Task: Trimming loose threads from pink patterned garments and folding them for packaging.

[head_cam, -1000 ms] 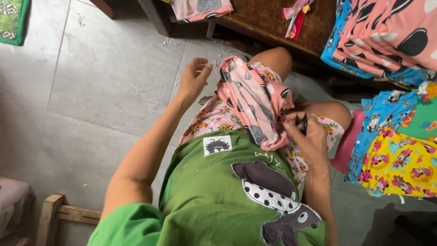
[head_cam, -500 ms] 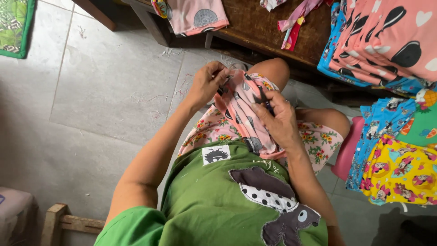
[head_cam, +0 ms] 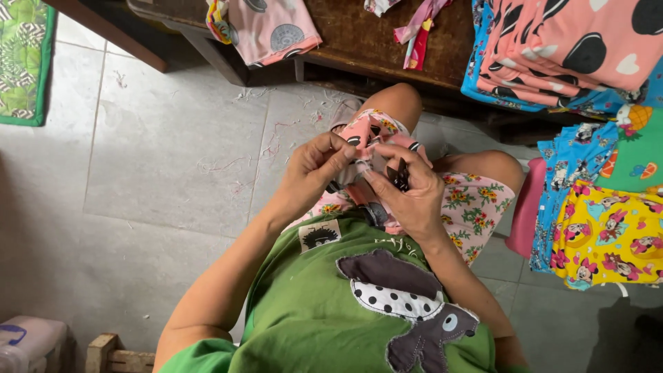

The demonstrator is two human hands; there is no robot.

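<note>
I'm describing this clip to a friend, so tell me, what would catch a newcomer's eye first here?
First, the two hands meeting over the lap: the left hand pinches a pink patterned garment while the right hand holds a small dark tool against it. Next, the bright stacks of printed cloth on the right, pink with black shapes on top and yellow cartoon print lower down. Thread scraps litter the grey floor at the left.

A pink garment (head_cam: 369, 135) with black and white markings sits bunched just above the frame's centre, pinched between both hands over the lap. A small dark snipping tool (head_cam: 399, 174) touches it, held upright at its right side.
</note>
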